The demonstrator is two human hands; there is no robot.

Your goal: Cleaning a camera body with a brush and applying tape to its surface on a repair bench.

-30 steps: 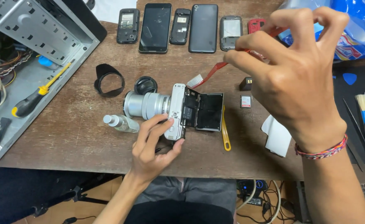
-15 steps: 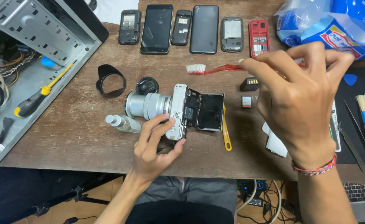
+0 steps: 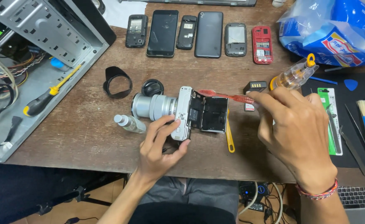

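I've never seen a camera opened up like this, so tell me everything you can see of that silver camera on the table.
The silver camera lies on the wooden table, its metallic-looking lens barrel pointing left. Its dark hinged rear panel is swung open to the right. The left hand steadies the body from the near side, fingers on its edge. The right hand holds a red toothbrush whose bristled head rests at the top of the opened back. A small clear bottle lies just beside the lens.

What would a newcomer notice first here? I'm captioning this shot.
A silver compact camera with a long lens lies mid-table, steadied by the left hand. The right hand brings a red toothbrush to its opened back. Six phones line the far edge.
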